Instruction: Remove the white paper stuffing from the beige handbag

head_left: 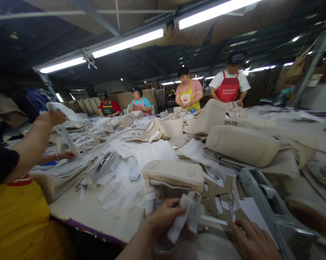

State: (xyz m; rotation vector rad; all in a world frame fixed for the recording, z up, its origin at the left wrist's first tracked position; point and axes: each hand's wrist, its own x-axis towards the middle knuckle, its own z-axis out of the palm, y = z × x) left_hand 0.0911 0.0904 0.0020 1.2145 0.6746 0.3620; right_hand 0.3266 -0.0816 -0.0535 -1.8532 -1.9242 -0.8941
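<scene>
In front of me stands a beige bag (172,171) with a padded, stitched top edge, its front partly hidden by my hands. My left hand (165,213) is closed, pinching a strip of white foam sheet (179,220) between thumb and fingers over the bag's front. My right hand (252,238) is lower right, its fingertips at the end of a narrow white strip (214,219); its thumb is hidden. Close to the strip is a small metal stud (206,228) on the bag. White wrapping (150,202) surrounds a strap at the bag's left side.
A grey tape dispenser (268,202) stands at right, another (105,166) at left. Brown and white scraps (215,198) lie between. More beige bags (241,144) and white foam sheets (154,153) cover the table. A co-worker's arm (35,141) reaches in at left; several people work opposite.
</scene>
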